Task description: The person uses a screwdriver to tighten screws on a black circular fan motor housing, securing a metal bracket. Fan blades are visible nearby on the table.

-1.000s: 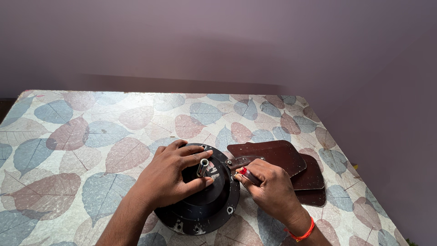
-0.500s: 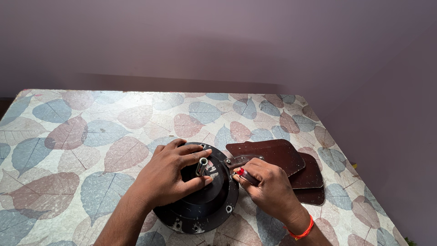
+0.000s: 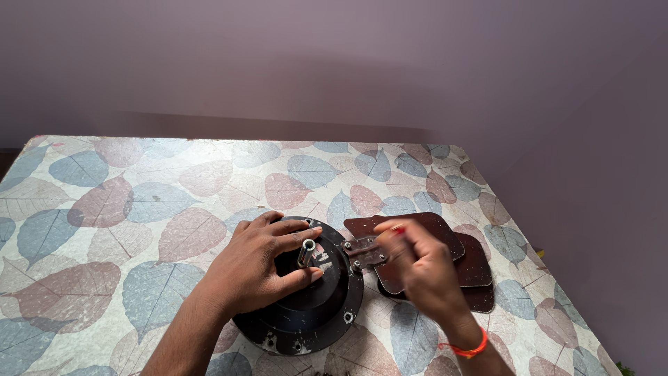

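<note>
A round black fan motor point(image 3: 306, 306) lies flat on the table near its 6 o'clock edge, its paint chipped along the rim, with bolts showing there. A short silver shaft point(image 3: 307, 252) stands upright at its centre. At the motor's 3 o'clock side a metal bracket point(image 3: 360, 252) with bolts joins it to a dark brown fan blade point(image 3: 424, 233), flat and round-cornered. That blade lies on top of two more brown blades point(image 3: 480, 278), stacked and fanned out toward 4 o'clock.
</note>
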